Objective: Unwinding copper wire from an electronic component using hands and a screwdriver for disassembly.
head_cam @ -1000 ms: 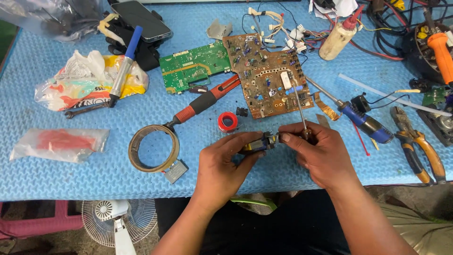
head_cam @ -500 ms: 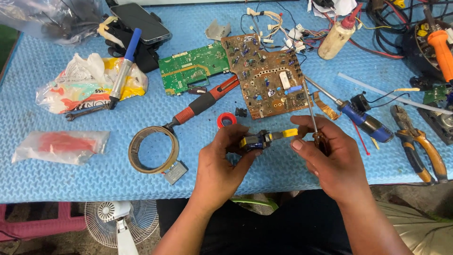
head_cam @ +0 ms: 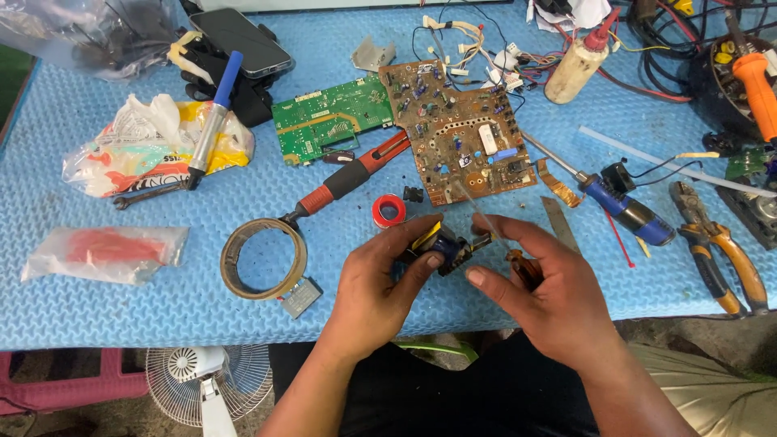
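Head view: left hand point(head_cam: 380, 287) grips a small blue-and-yellow transformer point(head_cam: 437, 245), fingers point(head_cam: 421, 263) clamped around it, just below the brown circuit board point(head_cam: 461, 137). Right hand point(head_cam: 558, 295) touches the transformer's right end with the thumb and holds a thin screwdriver point(head_cam: 522, 267), fingers curled on its dark handle. Red tape roll point(head_cam: 389, 210) sits just below-left of the board, green board point(head_cam: 328, 117) left of it, soldering iron point(head_cam: 348, 178) between them. All over the blue worktop point(head_cam: 97, 307).

Brown circuit board point(head_cam: 461, 133): directly beyond grip.
Red tape roll point(head_cam: 389, 210): just left of grip.
Pliers point(head_cam: 716, 247): far right.
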